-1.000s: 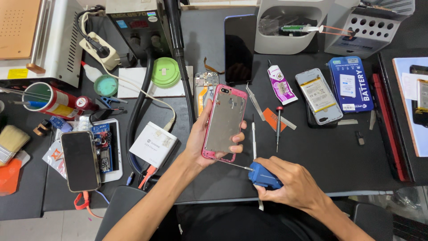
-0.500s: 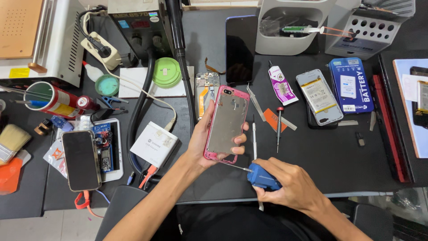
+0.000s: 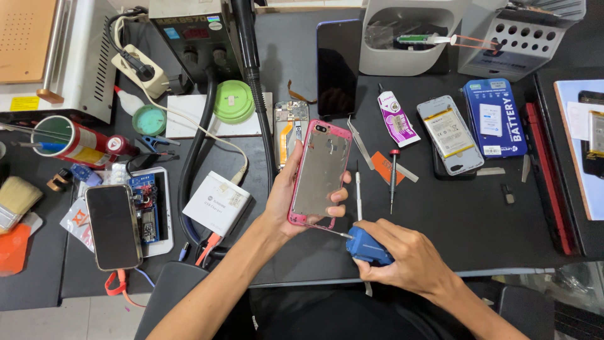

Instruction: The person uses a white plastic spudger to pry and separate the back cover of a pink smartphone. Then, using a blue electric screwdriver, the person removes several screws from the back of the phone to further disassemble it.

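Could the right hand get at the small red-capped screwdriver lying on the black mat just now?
Probably not straight away: the right hand is wrapped around a blue-handled tool, though the red-capped screwdriver lies uncovered nearby.

hidden: blue tool's [image 3: 367, 247] rear under right hand [image 3: 409, 258] | cut off: tan machine [image 3: 38, 56] upper left, booklet [image 3: 582, 148] right edge | too small: tool tip contact
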